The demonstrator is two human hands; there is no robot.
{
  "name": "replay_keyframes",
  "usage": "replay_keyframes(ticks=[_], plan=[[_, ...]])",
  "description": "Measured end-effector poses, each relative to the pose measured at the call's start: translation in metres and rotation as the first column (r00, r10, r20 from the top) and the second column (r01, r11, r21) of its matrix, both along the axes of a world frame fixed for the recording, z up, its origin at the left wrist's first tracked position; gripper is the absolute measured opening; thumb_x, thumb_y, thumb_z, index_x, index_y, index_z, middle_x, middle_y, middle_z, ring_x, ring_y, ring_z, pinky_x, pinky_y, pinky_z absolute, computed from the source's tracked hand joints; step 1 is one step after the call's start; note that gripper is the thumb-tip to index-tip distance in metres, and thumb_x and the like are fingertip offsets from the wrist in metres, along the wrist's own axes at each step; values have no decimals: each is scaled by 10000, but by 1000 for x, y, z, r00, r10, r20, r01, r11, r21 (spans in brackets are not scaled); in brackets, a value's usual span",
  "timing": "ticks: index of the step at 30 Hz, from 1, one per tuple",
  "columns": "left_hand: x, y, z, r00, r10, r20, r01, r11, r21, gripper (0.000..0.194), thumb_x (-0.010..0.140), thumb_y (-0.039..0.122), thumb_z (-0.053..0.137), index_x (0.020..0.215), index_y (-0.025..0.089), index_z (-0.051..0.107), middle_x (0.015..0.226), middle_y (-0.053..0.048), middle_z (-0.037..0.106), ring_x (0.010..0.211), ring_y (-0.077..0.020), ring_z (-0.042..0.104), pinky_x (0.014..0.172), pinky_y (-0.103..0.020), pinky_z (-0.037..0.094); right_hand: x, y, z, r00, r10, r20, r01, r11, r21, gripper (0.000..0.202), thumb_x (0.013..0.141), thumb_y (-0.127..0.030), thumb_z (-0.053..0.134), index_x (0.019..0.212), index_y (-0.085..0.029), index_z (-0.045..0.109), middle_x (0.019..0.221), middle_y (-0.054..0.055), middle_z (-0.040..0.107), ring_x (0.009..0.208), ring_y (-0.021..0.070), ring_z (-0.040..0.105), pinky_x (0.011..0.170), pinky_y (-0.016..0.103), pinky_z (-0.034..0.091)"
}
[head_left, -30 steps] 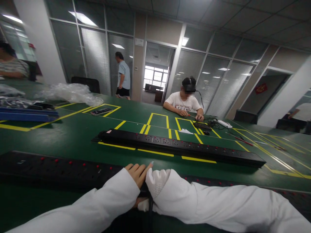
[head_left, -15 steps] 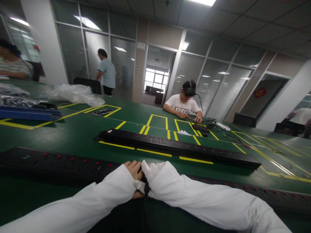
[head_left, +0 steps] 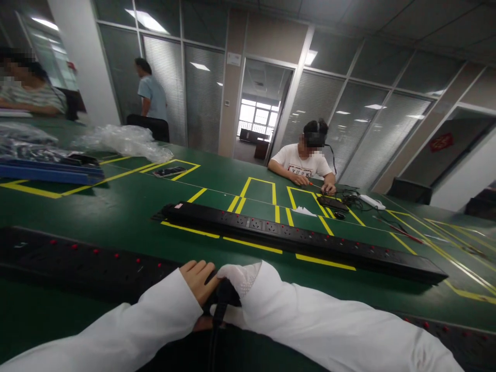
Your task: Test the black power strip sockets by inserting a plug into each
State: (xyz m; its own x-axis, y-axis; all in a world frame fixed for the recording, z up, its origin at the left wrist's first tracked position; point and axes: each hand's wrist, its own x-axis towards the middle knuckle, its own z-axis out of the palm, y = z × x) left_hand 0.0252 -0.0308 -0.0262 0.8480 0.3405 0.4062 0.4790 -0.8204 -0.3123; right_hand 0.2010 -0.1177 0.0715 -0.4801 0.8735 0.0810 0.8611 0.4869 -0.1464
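A long black power strip (head_left: 89, 263) with red dots along its top lies nearest to me, its middle hidden by my hands and sleeves. My left hand (head_left: 199, 279), bare, is closed over this strip, fingers on top and part of the hand showing below. In a white dotted glove, my right hand (head_left: 242, 279) is closed around a black plug (head_left: 222, 299) against the strip, touching my left hand. From the plug a black cable (head_left: 213, 343) hangs down. Whether the plug sits in a socket is hidden. Beyond my hands lies a second black power strip (head_left: 271, 230) with sockets.
Yellow tape marks (head_left: 261, 181) divide the green table (head_left: 116, 212). Clear plastic wrap (head_left: 120, 142) and a blue tray-like piece (head_left: 46, 173) are at left. Opposite sits a person (head_left: 300, 163) handling small parts, near black cables and a white power strip (head_left: 372, 201).
The view has shifted, and the near strip's left part sits further left in the picture. My right hand has tilted, exposing more of the black plug. The standing person at the back has moved left.
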Motion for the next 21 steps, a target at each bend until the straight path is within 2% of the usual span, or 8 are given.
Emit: replay_keyframes(ticks=[4, 7, 10, 16, 21], plan=[[-2, 0, -13, 993, -62, 99, 60, 998, 20, 376, 859, 380, 481, 1140, 149, 573, 957, -124, 625, 795, -257, 577, 711, -401, 404, 2, 0, 4, 999, 23, -33, -24, 998, -56, 336, 899, -393, 498, 1117, -141, 543, 1015, 57, 595, 823, 139, 594, 718, 324, 512], [-2, -2, -19, 984, -63, 164, 60, 998, 27, 428, 883, 355, 427, 1249, 149, 510, 998, -144, 621, 862, -286, 583, 761, -436, 403, 0, 1, 5, 998, 42, -45, -46, 995, -92, 320, 897, -379, 505, 1107, -141, 547, 1009, 54, 595, 815, 135, 593, 710, 318, 515], [-1, -6, -20, 979, -41, 200, 36, 999, 31, 391, 900, 262, 375, 1249, 159, 518, 1026, -150, 622, 909, -288, 581, 803, -449, 394, 0, 2, 7, 997, 44, -60, -50, 992, -112, 324, 898, -380, 504, 1113, -142, 544, 1004, 53, 594, 807, 133, 593, 703, 314, 515], [-1, -10, -16, 970, -30, 241, 45, 997, -56, 506, 882, 461, 382, 1262, 153, 512, 1067, -144, 620, 943, -302, 573, 820, -454, 403, 1, -1, 11, 996, 26, -87, -35, 993, -111, 328, 899, -382, 501, 1121, -144, 541, 1013, 56, 595, 818, 136, 594, 713, 319, 516], [0, -11, -11, 978, -10, 211, 20, 999, -46, 437, 896, 383, 377, 1233, 154, 536, 1034, -143, 631, 908, -294, 582, 807, -459, 411, 1, 0, 7, 995, 21, -99, -30, 995, -92, 330, 899, -379, 503, 1127, -143, 539, 1015, 56, 595, 821, 137, 596, 714, 320, 517]])
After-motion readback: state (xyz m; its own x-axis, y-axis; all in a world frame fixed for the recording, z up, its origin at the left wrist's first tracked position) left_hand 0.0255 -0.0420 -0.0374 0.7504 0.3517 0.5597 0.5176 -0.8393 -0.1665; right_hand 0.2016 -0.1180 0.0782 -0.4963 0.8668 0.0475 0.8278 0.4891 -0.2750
